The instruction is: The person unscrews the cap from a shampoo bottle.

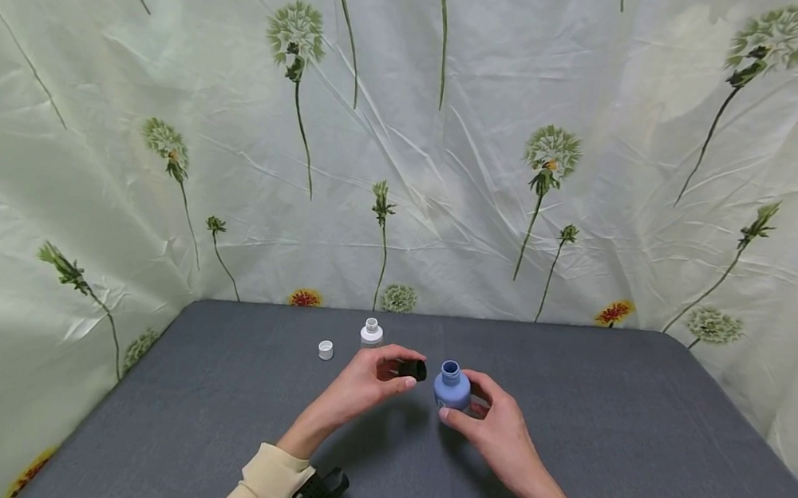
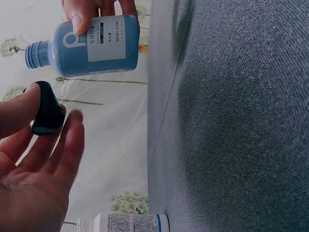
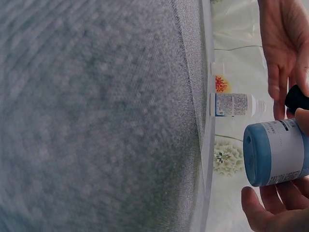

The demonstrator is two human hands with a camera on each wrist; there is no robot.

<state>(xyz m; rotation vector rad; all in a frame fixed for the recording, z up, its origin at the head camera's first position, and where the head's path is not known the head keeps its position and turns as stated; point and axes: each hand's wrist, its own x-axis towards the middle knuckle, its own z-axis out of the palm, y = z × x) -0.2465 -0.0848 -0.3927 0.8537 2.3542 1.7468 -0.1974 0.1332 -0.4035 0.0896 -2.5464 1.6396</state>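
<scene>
A blue bottle (image 1: 452, 392) with a white label and a threaded, uncapped neck is held above the table by my right hand (image 1: 502, 434), thumb in front and fingers round its far side. It stands nearly upright. Just left of it, my left hand (image 1: 361, 382) pinches a black cap (image 1: 413, 370) between thumb and fingers, its hollow end turned toward the bottle. Cap and bottle are apart; in the left wrist view the cap (image 2: 47, 110) is close to the neck of the blue bottle (image 2: 96, 47). Both hands are off the tabletop.
Behind my left hand a white bottle (image 1: 372, 333) with an open neck stands on the dark grey table (image 1: 224, 417). A small white cap (image 1: 326, 349) lies to its left. A flower-printed curtain (image 1: 464, 167) hangs beyond the far table edge.
</scene>
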